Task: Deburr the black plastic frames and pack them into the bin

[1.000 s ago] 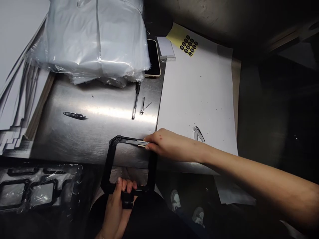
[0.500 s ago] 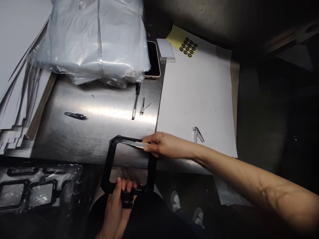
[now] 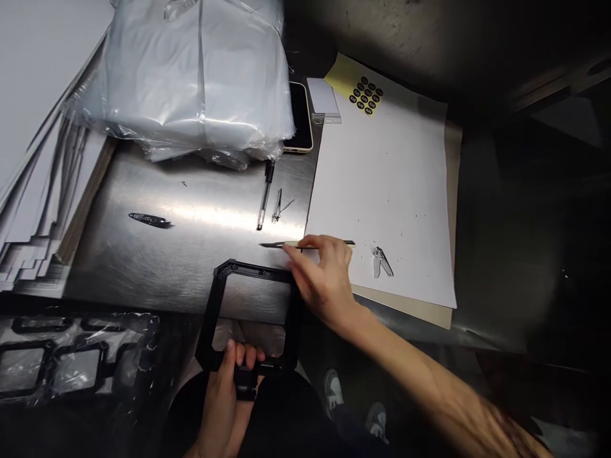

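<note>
My left hand point(image 3: 225, 394) is wrapped round the lower bar of a black plastic frame point(image 3: 211, 324), which has cut corners and a square opening. The frame is held over the front edge of the metal table. My right hand point(image 3: 327, 277) pinches a slim craft knife point(image 3: 290, 243) with a pale handle. Its dark pointed tip faces left, a little above the frame's upper bar and apart from it. Right of this hand, a nail clipper point(image 3: 382, 262) lies on the white paper point(image 3: 382, 178). Another nail clipper point(image 3: 278, 207) rests farther back beside a pen point(image 3: 265, 197).
A stack of clear plastic bags point(image 3: 191, 83) stands at the back, near a phone point(image 3: 300, 121). Yellow sticker sheet point(image 3: 341, 79) lies on the paper. A dark pointed piece point(image 3: 149, 220) sits on the metal table point(image 3: 191, 254). Bagged black frames point(image 3: 71, 356) are at lower left.
My right hand has drawn the craft knife away from the frame's upper bar, up and to the right, and turned it. My left hand still grips the frame in nearly the same place.
</note>
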Demonstrator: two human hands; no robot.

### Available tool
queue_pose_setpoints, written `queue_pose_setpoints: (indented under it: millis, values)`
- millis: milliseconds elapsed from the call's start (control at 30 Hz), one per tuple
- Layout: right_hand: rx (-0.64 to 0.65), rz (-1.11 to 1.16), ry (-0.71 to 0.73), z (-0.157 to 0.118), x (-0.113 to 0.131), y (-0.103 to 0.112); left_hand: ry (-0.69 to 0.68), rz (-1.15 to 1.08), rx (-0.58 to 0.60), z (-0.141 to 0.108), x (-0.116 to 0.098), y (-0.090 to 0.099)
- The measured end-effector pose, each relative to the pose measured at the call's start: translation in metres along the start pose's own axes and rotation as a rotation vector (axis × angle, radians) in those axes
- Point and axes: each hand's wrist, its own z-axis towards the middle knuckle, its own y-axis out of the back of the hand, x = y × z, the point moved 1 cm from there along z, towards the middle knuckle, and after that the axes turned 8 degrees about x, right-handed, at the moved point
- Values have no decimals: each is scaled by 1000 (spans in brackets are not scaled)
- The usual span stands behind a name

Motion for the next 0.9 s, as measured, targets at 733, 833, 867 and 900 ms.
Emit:
queue_pose_setpoints:
  millis: [733,833,867,900]
  values:
    - [60,40,221,17,56,-34,-23,36,23,-3,-3,-7]
    - [78,52,201,19,57,-33,-50,24,26,-3,0,-5]
    - [85,59,195,20,58,-33,-55,19,12,-2,0,-4]
    - [91,66,191,21,59,-33,-59,15,-2,-2,1,-3]
